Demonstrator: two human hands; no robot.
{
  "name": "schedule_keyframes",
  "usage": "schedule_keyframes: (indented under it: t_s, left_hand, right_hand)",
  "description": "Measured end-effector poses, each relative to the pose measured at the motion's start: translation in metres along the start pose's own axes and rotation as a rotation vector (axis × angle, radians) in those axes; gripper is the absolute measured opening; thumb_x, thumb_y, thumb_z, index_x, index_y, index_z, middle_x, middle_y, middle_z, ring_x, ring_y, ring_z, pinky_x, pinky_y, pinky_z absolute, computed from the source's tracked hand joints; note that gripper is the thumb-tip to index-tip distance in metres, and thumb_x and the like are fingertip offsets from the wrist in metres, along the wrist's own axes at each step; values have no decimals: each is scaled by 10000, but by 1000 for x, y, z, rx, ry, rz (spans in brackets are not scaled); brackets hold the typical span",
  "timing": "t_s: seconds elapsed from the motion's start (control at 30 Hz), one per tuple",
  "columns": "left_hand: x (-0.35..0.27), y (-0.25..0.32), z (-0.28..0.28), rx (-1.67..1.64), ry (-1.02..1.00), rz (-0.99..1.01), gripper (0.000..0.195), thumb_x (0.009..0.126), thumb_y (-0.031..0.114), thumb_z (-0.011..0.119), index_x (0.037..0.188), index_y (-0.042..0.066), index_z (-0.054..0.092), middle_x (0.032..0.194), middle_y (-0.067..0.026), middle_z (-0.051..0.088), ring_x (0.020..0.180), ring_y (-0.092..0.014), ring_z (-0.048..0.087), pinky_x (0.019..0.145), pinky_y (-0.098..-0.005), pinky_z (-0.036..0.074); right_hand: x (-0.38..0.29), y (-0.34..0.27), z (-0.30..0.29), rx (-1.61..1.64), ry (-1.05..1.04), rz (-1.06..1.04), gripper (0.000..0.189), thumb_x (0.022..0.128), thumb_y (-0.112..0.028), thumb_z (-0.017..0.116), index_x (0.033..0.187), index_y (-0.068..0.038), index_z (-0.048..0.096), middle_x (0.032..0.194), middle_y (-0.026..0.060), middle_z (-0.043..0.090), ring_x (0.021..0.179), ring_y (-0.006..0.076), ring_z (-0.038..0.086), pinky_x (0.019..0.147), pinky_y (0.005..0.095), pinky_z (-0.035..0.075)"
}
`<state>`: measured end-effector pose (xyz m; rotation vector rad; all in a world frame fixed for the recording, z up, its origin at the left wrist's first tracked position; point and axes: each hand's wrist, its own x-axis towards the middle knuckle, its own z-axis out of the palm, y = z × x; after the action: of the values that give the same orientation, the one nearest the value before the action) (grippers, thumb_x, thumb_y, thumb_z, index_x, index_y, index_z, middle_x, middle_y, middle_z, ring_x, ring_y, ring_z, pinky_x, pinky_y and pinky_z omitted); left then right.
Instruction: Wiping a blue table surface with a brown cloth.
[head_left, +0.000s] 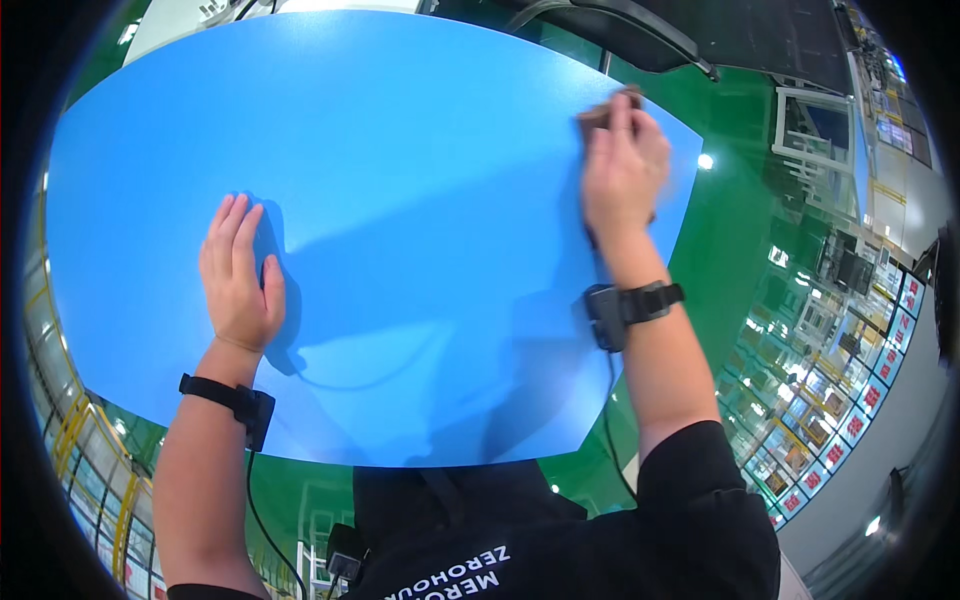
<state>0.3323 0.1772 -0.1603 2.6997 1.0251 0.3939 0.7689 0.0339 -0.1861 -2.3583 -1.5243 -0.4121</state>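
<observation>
A blue tabletop (390, 165) spreads out before me. My left hand (236, 277) rests on its left part, palm down, and holds nothing. At the far right corner, my right hand (626, 169) presses a brown cloth (598, 116) against the surface. The cloth shows beyond my fingertips and looks slightly blurred, so its full shape is hidden under the hand. Each wrist carries a black strapped device: one on the left (255, 416) and one on the right (607, 319).
Thin cables (262, 510) run from both wrist devices toward my body. A black chair-like object (645, 34) stands past the far right edge. Some white equipment (172, 34) sits beyond the far left edge. Green floor (720, 247) surrounds the table.
</observation>
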Motion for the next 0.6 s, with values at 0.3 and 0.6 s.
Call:
schedule_keyframes:
  t_s: [0.3,0.6]
  left_hand:
    - [3,-3,9,64,28,36,584,886,76,577,1465,6,547,1544,-198,529,1469,-409,472,1192,-513,362]
    - [0,-1,0,62,0,7,581,886,81,581,1461,10,541,1554,-186,519,1481,-399,459,1190,-506,358]
  right_hand:
    - [-129,-241,-47,427,-260,-551,611,879,-213,599,1431,46,565,1319,138,617,1205,312,586,993,433,478]
    - [-89,14,-47,-2,-69,-13,453,966,-117,601,1410,-29,623,1313,206,642,1186,406,608,979,513,506]
